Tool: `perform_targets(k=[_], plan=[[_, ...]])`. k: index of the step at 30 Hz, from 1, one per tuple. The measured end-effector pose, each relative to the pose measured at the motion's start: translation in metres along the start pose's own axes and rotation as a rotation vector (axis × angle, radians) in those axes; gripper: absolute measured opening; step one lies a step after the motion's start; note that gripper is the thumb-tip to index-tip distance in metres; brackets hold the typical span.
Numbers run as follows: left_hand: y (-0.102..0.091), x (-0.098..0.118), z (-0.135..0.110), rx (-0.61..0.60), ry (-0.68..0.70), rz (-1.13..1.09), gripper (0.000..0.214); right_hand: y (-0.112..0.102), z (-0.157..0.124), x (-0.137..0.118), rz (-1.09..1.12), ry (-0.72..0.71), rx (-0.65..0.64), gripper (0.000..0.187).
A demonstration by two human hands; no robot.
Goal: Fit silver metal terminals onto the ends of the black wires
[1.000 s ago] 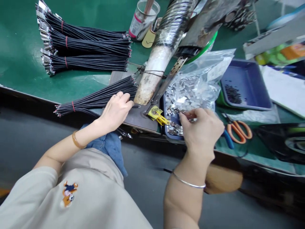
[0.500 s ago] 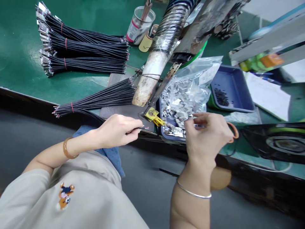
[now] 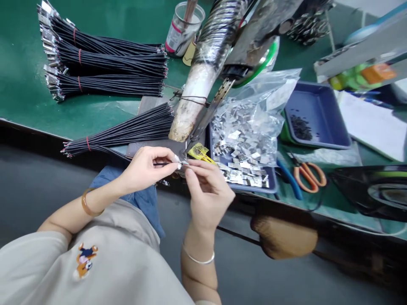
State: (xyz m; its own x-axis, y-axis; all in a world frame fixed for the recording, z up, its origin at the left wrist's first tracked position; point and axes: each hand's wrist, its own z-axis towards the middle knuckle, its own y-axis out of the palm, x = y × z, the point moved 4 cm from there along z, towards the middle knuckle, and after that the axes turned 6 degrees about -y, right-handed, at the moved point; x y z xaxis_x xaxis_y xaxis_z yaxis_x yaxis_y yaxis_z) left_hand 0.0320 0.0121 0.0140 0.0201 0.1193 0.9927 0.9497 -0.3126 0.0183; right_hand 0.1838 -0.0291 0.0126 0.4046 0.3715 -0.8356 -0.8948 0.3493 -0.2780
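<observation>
My left hand (image 3: pixel 148 168) pinches the end of a thin black cable (image 3: pixel 161 164) close to the table's front edge. Facing it, fingertip to fingertip, my right hand (image 3: pixel 210 184) is closed on a small metal connector (image 3: pixel 184 162) at the cable's tip. Whether the wires touch the connector is too small to tell. Behind my left hand lies a fanned cable bundle (image 3: pixel 136 126) tied with a red band. Right of my hands, a blue tray (image 3: pixel 271 180) bears many loose silvery connectors (image 3: pixel 244 163) and a clear plastic bag (image 3: pixel 270 101).
A taped hose nozzle (image 3: pixel 187 106) and metal arm hang just behind my hands. Tied cable bundles (image 3: pixel 111 63) with metal ends lie back left. Orange-handled scissors (image 3: pixel 310 177), a blue-handled tool (image 3: pixel 291 178) and a second blue tray (image 3: pixel 318 110) with small dark pieces are on the right.
My right hand has moved left from the connector tray to my left hand, bringing a small metal connector to the cable's end. The scissors have come into fuller view.
</observation>
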Motion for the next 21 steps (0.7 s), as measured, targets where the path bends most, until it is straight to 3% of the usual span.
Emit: perform_targets(k=[5, 14, 21], plan=[[-0.0007, 0.0001, -0.0038, 0.018, 0.024, 0.113, 0.014, 0.0116, -0.0070, 0.0050, 0.097, 0.087, 0.050, 0.004], [-0.0008, 0.0040, -0.0075, 0.043, 0.160, 0.265, 0.014, 0.0074, -0.0103, -0.0006, 0.073, 0.072, 0.046, 0.005], [-0.0001, 0.0030, -0.0093, 0.013, 0.170, 0.287, 0.013, 0.0070, -0.0112, 0.0020, 0.110, 0.094, 0.043, 0.004]])
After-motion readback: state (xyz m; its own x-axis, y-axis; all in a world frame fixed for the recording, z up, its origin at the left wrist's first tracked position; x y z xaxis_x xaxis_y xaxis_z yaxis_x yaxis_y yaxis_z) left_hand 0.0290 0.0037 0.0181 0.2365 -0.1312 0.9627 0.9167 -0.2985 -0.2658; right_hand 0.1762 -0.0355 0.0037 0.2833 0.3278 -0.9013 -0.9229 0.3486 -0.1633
